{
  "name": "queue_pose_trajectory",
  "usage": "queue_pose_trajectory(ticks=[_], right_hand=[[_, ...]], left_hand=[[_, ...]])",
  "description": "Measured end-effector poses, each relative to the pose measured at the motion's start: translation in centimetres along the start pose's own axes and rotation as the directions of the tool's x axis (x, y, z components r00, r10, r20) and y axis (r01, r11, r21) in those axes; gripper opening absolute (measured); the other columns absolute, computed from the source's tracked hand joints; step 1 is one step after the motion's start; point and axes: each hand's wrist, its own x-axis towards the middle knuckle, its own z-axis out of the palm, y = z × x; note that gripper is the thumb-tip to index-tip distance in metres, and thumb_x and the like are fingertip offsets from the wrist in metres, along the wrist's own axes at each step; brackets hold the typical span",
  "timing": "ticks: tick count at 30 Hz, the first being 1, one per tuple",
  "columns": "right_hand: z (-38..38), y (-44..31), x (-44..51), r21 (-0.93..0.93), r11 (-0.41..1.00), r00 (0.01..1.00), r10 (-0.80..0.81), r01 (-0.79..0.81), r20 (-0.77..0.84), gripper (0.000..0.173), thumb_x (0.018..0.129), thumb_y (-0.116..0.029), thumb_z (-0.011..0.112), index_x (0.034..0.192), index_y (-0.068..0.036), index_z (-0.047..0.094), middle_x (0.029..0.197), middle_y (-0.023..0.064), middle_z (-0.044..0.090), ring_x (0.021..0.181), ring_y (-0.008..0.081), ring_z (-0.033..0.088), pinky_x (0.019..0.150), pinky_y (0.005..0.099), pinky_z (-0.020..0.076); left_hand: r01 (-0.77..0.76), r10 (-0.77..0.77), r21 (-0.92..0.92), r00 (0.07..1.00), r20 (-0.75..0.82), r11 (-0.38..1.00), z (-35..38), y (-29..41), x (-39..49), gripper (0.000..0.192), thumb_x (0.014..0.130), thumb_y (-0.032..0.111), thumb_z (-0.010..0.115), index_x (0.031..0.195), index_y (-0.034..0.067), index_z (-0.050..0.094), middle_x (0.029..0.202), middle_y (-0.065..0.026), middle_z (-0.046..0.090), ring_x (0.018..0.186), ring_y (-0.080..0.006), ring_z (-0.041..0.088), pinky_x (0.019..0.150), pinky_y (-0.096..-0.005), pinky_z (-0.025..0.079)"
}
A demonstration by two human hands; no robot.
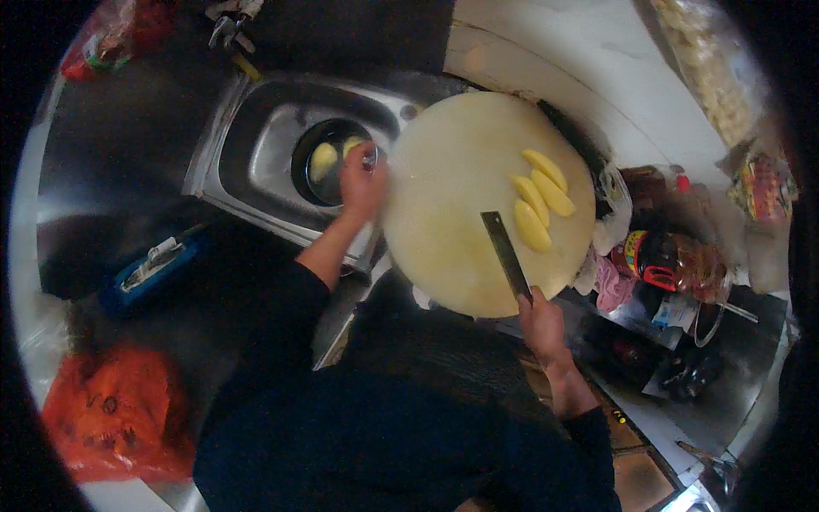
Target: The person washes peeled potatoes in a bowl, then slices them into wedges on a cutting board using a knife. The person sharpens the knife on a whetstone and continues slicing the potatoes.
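Observation:
My right hand (542, 323) grips the handle of a kitchen knife (507, 253), its blade over the lower right of a round cutting board (441, 192). Several peeled potato wedges (532, 225) lie on the board's right side. My left hand (363, 182) is at the board's left edge, by the rim of a dark round bowl (326, 195) in the steel sink; whether it holds anything is not clear. In that bowl sit a peeled potato (324, 160) and another pale piece (352, 144), partly hidden by the hand.
The steel sink (262, 153) lies left of the board, with a faucet (230, 32) above it. Bottles (659, 256) and a pink cloth (614, 281) crowd the right side. A blue container (153, 269) and a red plastic bag (118, 416) stand at the left.

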Motion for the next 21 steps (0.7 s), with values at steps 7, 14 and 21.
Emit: queue_pose_trajectory(ticks=[7,14,21], right_hand=[[2.1,-1.1,1.6,0.267,0.918,0.955,0.274,-0.294,0.112,0.025,0.096,-0.028,0.059,0.108,-0.007,0.059,0.082,0.0258,0.066,0.081,0.0474,0.064,0.066,0.0531,0.0502],[3.2,-0.6,2.1,0.140,0.975,0.985,0.169,-0.173,0.044,0.022,0.098,-0.026,0.056,0.105,-0.006,0.059,0.084,0.0265,0.065,0.082,0.0467,0.064,0.065,0.0492,0.0506],[2.2,-2.9,2.7,-0.182,0.983,1.000,0.025,-0.028,-0.018,0.020,0.095,-0.027,0.058,0.110,-0.015,0.058,0.073,0.0226,0.065,0.069,0.0463,0.063,0.060,0.0550,0.0509]], left_hand=[[0.328,-0.372,0.373,0.927,0.050,0.868,0.4,-19.3,8.5,0.060,0.084,0.044,0.069,0.121,-0.002,0.060,0.113,-0.0251,0.067,0.107,-0.0402,0.063,0.093,-0.0437,0.049],[0.774,-0.768,0.071,0.603,0.215,0.629,6.2,-25.8,12.0,0.070,0.067,0.032,0.088,0.119,-0.006,0.061,0.103,-0.0168,0.070,0.089,-0.0251,0.068,0.075,-0.0380,0.056],[0.412,-0.408,0.063,0.848,0.338,0.909,4.7,-27.2,8.6,0.088,0.056,0.030,0.091,0.129,-0.002,0.054,0.117,-0.0150,0.067,0.109,-0.0316,0.065,0.093,-0.0413,0.052]])
